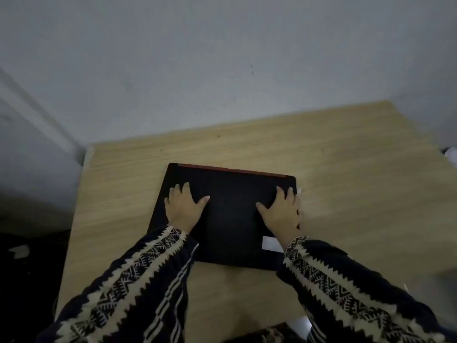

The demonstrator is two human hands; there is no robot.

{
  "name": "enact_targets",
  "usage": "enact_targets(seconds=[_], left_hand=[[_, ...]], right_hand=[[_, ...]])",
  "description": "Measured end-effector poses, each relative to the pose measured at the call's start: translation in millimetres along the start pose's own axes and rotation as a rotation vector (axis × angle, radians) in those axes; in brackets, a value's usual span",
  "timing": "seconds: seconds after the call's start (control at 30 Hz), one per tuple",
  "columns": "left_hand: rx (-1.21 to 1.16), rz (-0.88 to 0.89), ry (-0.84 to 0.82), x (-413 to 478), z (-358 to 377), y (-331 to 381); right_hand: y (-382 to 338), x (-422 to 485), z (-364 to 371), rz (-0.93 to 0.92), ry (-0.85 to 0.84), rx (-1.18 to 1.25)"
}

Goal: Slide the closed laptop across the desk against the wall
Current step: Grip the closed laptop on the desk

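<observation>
A closed black laptop (230,214) with a red strip along its far edge lies flat on the light wooden desk (346,181). My left hand (183,206) rests palm down on the lid's left part, fingers spread. My right hand (282,211) lies palm down on the lid's right part, fingers reaching the right edge. A band of bare desk separates the laptop's far edge from the grey wall (222,70). A pale sticker (270,242) shows on the lid near my right wrist.
The desk's left edge (76,206) drops to a dark floor. A white object (451,153) sits at the desk's far right edge. A pale door frame (37,115) runs along the left wall.
</observation>
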State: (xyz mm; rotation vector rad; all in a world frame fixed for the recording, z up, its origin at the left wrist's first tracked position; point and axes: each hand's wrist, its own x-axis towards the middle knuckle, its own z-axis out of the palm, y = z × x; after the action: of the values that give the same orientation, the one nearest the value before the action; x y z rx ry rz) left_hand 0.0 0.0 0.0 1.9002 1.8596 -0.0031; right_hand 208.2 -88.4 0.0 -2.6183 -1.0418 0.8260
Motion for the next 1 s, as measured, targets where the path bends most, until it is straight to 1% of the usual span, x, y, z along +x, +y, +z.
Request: enact_targets(seconds=[0.07, 0.13, 0.17, 0.23, 0.3, 0.33, 0.4, 0.5, 0.57, 0.67, 0.73, 0.83, 0.93, 1.0], left_hand=[[0.037, -0.021, -0.018, 0, 5, -6], [0.011, -0.065, -0.013, -4, 10, -13], [-0.027, -0.111, -0.004, -5, 11, -16], [-0.115, -0.256, -0.020, -8, 13, -20], [-0.152, -0.386, -0.048, -8, 12, -23], [-0.146, -0.412, -0.048, -8, 11, -23], [-0.113, -0.411, -0.016, -7, 13, -24], [-0.089, -0.393, 0.033, -6, 16, -27], [-0.111, -0.385, 0.034, -5, 17, -31], [-0.166, -0.387, 0.032, -2, 13, -35], [-0.185, -0.404, 0.028, 0, 11, -36], [-0.222, -0.462, 0.059, 0, 9, -36], [-0.370, -0.540, 0.069, 7, 2, -44], [-0.448, -0.499, 0.014, 9, -4, -51]], right_hand=[[3, -4, 1, 0.108, 0.047, 0.082], [11, -10, 1, 0.199, 0.036, 0.166], [14, -11, 2, 0.212, 0.029, 0.168], [17, -13, 1, 0.200, 0.044, 0.165], [20, -12, -2, 0.218, 0.074, 0.262], [21, -11, -5, 0.244, 0.090, 0.334], [26, -8, -9, 0.293, 0.097, 0.384], [34, -1, -14, 0.256, 0.013, 0.441], [40, 7, -18, 0.256, -0.067, 0.558], [45, 20, -27, 0.359, -0.266, 0.724], [46, 27, -26, 0.386, -0.340, 0.810], [51, 29, -19, 0.351, -0.330, 0.846], [57, 27, -17, 0.329, -0.335, 0.851], [60, 29, -17, 0.306, -0.302, 0.842]])
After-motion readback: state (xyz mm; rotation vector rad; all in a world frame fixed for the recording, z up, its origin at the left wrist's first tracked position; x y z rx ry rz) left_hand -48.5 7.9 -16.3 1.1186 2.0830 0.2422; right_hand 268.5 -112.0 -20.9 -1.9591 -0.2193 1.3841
